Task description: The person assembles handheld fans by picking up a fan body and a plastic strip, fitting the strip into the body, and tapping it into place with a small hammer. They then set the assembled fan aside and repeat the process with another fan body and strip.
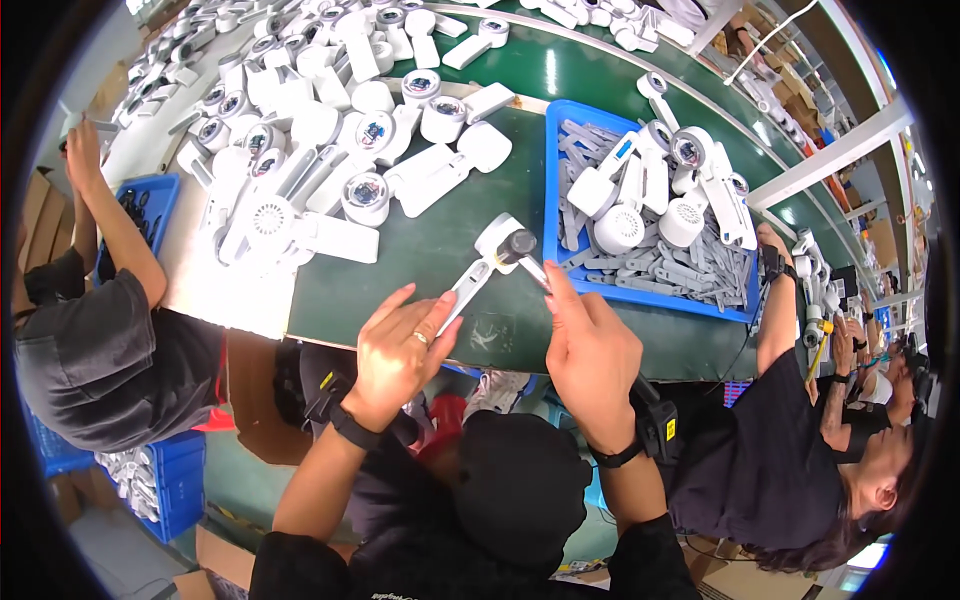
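Note:
Over the near edge of the green bench, my left hand (pixel 405 345) is closed on the handle of a white handheld fan (pixel 474 282). Its round head (pixel 497 232) points away from me, and a dark round part (pixel 518 243) shows at the joint. My right hand (pixel 593 350) pinches a thin pale strip (pixel 536 272), one end of which meets the fan near that dark part. Whether the strip is fixed to the fan, I cannot tell. Right of it stands a blue tray (pixel 640 306) holding many slim grey plastic pieces (pixel 690 275), with several white fans (pixel 620 228) on top.
Many white fan units (pixel 365 198) are heaped at the left and far left of the bench. A green conveyor (pixel 560 62) runs along the back. One person (pixel 110 340) works at my left, another (pixel 770 450) at my right. A blue crate (pixel 178 485) stands lower left.

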A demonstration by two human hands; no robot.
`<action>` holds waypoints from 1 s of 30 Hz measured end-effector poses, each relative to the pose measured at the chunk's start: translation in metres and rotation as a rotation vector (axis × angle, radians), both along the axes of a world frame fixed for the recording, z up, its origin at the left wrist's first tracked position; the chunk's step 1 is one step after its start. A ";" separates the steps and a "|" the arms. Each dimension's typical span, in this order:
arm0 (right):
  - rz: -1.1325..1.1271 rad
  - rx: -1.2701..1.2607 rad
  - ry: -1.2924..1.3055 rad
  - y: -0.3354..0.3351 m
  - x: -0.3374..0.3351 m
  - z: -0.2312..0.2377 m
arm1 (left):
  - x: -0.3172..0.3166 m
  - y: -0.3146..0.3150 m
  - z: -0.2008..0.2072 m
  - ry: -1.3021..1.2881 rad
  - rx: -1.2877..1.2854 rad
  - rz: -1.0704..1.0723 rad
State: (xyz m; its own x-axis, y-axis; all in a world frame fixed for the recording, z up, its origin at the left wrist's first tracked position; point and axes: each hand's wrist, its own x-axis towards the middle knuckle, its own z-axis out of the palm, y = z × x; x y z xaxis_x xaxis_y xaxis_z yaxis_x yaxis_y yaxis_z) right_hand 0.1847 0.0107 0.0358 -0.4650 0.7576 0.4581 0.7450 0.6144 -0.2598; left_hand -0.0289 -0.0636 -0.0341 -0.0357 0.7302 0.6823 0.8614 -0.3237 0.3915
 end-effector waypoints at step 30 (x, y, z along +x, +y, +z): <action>0.178 -0.108 0.062 -0.011 -0.004 0.006 | 0.018 -0.006 -0.009 -0.288 -0.129 0.172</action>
